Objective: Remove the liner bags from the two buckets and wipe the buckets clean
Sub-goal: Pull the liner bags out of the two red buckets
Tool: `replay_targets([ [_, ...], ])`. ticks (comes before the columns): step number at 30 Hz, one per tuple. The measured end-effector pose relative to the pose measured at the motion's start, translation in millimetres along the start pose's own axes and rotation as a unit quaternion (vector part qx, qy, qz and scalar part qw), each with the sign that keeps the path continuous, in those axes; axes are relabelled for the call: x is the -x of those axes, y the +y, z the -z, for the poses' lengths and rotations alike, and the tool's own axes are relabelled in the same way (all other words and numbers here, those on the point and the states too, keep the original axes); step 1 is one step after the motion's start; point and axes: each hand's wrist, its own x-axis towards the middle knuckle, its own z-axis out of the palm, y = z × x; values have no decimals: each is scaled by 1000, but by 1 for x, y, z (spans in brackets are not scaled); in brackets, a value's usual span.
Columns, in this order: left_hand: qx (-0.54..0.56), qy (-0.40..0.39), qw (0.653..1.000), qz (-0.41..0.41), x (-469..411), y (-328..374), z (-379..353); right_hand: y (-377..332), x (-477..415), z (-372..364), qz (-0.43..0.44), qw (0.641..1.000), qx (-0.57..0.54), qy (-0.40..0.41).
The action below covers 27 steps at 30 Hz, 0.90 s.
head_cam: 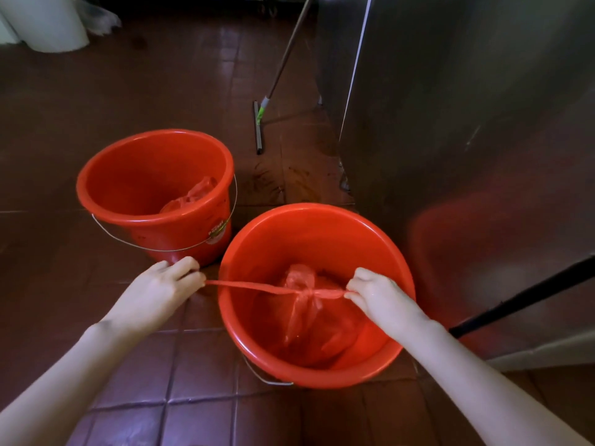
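Two red buckets stand on the tiled floor. The near bucket [322, 226] holds a red liner bag [302, 317] whose two ends are stretched into a taut strip across the opening. My left hand [164, 284] pinches the strip's left end just outside the rim. My right hand [376, 292] pinches the right end above the bucket's inside. A knot sits in the middle of the strip. The far bucket [135, 201], to the left, has a crumpled red liner bag [190, 197] lying at its bottom and a wire handle hanging down.
A stainless steel cabinet [467, 123] stands close on the right of the near bucket. A floor squeegee [259, 123] with a long handle leans behind the buckets. A black bar [531, 297] crosses at right. A white container [48, 20] stands at the far left.
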Motion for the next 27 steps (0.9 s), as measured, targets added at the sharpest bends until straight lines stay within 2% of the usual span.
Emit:
replay_targets([
  [4, 97, 2, 989, 107, 5, 14, -6, 3, -13, -8, -49, 999, -9, -4],
  [7, 278, 17, 940, 198, 9, 23, 1, 3, -24, 5, -55, 994, -85, 30],
  [9, 322, 4, 930, 177, 17, 26, 8, 9, -29, 22, -78, 982, -108, 133],
  [11, 325, -39, 937, 119, 21, 34, 14, 4, -35, 36, -100, 958, -52, 264],
  [12, 319, -63, 941, 96, 21, 40, 14, -4, -38, 40, -89, 950, -33, 297],
  [13, 309, -78, 945, 78, 19, 47, 11, -14, -43, 39, -62, 956, -28, 285],
  [14, 297, -87, 949, 62, 16, 52, 8, -25, -47, 34, -29, 974, -28, 223],
  [16, 275, -92, 956, 34, 11, 59, 0, -43, -54, 11, 2, 1000, 6, 1],
  [17, 269, -89, 959, 30, 9, 61, -4, -49, -57, -4, -4, 994, 36, -100],
  [18, 264, -84, 960, 30, 8, 61, -7, -54, -57, -18, -19, 984, 64, -167],
  [19, 257, -75, 963, 29, 9, 60, -11, -56, -57, -32, -34, 976, 80, -199],
  [22, 227, -61, 971, 42, 12, 59, -18, -53, -56, -57, -66, 982, 57, -170],
  [25, 206, -47, 976, 58, 8, 68, -22, -45, -62, -45, -145, 982, -53, -113],
  [27, 192, -41, 978, 67, 3, 80, -24, -40, -70, -30, -184, 976, -83, -80],
])
